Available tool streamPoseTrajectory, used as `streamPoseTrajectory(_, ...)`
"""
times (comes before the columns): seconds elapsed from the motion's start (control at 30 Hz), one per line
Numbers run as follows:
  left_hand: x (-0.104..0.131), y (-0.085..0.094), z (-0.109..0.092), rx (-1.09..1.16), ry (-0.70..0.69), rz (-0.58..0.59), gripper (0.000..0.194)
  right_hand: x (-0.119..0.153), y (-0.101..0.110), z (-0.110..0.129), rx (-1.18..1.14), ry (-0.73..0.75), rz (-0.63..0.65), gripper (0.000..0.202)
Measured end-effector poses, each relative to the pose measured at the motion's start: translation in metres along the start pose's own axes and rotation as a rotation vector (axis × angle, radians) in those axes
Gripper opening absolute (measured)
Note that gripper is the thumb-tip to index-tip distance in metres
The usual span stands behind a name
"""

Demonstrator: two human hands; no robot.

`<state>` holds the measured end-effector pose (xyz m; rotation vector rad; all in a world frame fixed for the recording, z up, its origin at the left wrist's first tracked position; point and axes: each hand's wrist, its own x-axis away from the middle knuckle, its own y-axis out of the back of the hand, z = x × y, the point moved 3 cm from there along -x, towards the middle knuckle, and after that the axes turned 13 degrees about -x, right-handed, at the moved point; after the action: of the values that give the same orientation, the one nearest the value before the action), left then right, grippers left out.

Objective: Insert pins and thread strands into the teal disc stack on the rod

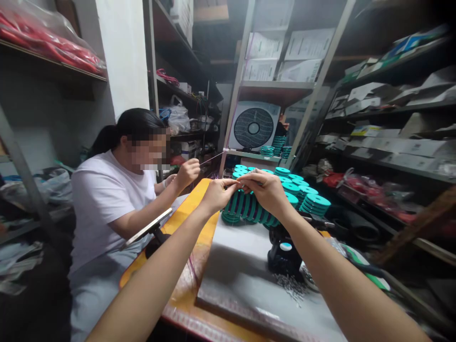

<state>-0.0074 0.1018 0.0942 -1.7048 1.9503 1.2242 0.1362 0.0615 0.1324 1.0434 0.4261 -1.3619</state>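
Scatter of small metal bits [292, 287] on the near part of the pale worktop [238, 266], loose. Right forearm [322, 249] passes over just to their right; if it dropped, I'd expect it to sweep some of them about. Dark stand [280, 260] just beyond the bits.

Farther in, left hand [218, 195] and right hand [269, 190] meet tip to tip above the turquoise spool row [245, 209]. Fingers [255, 176] of both hands brought together, pinching a small item [240, 180] between the tips; too small to make out. It sits over the left part of the row. Main risk, as I judge it: so slight a hold could slip if either pinch loosened, and the item might drop among the discs, where it would be hard to find. A knock from the right wrist could also jog the row.

Item's direction and long axis: cannot tell, tips cover most of it. Spool row: long axis roughly left to right, right end somewhat nearer; discs on edge, flat faces toward left and right.

Beyond: flat-lying spool stacks [315, 204], far right. Left, a co-worker's hand [188, 173] holds a thin taut line [212, 158]. Farthest, box fan [253, 127] on a shelf
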Motion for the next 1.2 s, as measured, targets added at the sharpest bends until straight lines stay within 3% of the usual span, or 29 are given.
streamPoseTrajectory(0.27, 0.003, -0.003, -0.003, 0.103, 0.049, -0.079, 0.024, 0.009, 0.003, 0.001, -0.099, -0.110, -0.131, 0.027)
streamPoseTrajectory(0.53, 0.001, -0.006, 0.004, 0.208, 0.094, -0.077, 0.024, 0.034, 0.000, 0.025, -0.129, -0.110, -0.116, 0.020)
streamPoseTrajectory(0.67, 0.002, -0.008, 0.004, 0.241, 0.103, -0.061, 0.026, 0.058, -0.022, 0.030, -0.175, -0.179, -0.187, 0.022)
streamPoseTrajectory(0.8, 0.005, -0.008, 0.003, 0.236, 0.099, -0.061, 0.026, 0.091, -0.054, 0.020, -0.088, -0.204, -0.292, 0.023)
streamPoseTrajectory(0.93, 0.007, -0.007, 0.003, 0.238, 0.094, -0.102, 0.024, 0.108, -0.070, 0.006, 0.049, -0.190, -0.262, 0.026)
streamPoseTrajectory(1.1, 0.006, -0.008, 0.007, 0.375, 0.088, -0.104, 0.029, 0.104, -0.056, 0.031, 0.144, -0.120, -0.030, 0.020)
streamPoseTrajectory(1.2, 0.007, -0.008, 0.010, 0.439, 0.050, -0.147, 0.029, 0.083, -0.035, 0.056, 0.249, -0.012, -0.103, 0.026)
